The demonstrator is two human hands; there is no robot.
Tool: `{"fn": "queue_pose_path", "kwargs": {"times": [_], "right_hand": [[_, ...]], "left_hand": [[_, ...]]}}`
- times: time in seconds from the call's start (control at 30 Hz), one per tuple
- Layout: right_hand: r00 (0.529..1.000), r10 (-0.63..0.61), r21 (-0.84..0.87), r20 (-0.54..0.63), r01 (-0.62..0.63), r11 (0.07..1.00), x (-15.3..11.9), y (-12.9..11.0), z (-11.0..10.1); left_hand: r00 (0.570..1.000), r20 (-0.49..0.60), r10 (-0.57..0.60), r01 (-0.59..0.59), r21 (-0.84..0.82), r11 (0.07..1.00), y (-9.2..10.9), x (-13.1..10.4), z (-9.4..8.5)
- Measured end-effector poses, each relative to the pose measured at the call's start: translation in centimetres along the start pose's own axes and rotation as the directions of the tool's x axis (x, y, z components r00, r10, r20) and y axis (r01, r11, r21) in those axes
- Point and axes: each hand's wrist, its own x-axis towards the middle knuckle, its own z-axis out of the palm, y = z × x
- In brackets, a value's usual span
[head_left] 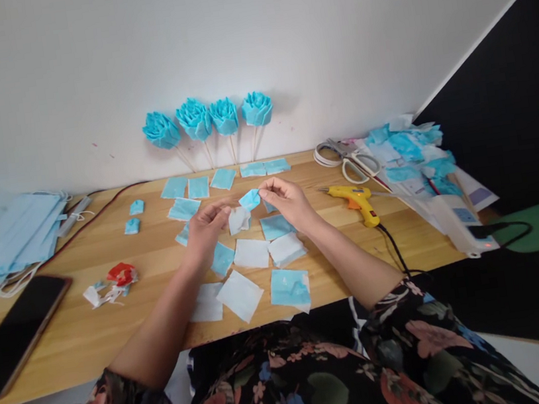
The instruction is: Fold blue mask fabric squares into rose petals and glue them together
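Observation:
My right hand [286, 198] pinches a small folded blue fabric piece [250, 199] by its right corner, above the wooden table. Close by on the left, my left hand [207, 227] has its thumb and fingertips together. A whitish square [239, 221] lies just below those fingertips; whether they grip it or anything else is unclear. Around and under both hands are spread several flat blue and white fabric squares, such as a white square [240, 295] and a blue square [290, 286] near the front edge. Two small folded blue pieces [136, 207] rest farther left.
Several blue fabric flowers [194, 119] on sticks lean against the wall. On the right are a yellow glue gun [358, 201], scissors [351, 158], a tape roll [327, 153] and blue scraps [406, 142]. A stack of face masks [17, 231] and a phone [17, 334] lie left.

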Motion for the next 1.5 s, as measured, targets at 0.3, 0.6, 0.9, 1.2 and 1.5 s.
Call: {"fn": "queue_pose_path", "kwargs": {"times": [0.3,0.6,0.9,1.2,1.5], "right_hand": [[0.992,-0.094,-0.194,0.088,0.11,0.975,-0.8,-1.4,0.8],[0.977,-0.133,-0.163,0.164,0.16,0.973,-1.4,-1.5,1.1],[0.997,-0.048,-0.028,0.06,0.05,0.998,-0.1,0.2,0.8],[0.999,0.036,-0.028,0.031,-0.035,0.999,0.2,0.8,0.5],[0.996,0.094,-0.059,0.015,-0.093,0.994,0.2,1.1,0.2]], "left_hand": [[0.96,0.066,0.27,-0.276,0.343,0.898,2.4,0.1,-0.4],[0.931,0.226,0.287,-0.364,0.53,0.765,4.3,-0.4,-0.4],[0.969,-0.135,0.208,-0.134,0.422,0.896,9.3,0.9,-9.6],[0.953,-0.3,0.036,0.119,0.484,0.867,9.2,3.7,-17.1],[0.93,-0.359,-0.081,0.301,0.615,0.729,6.4,5.5,-21.6]]}}
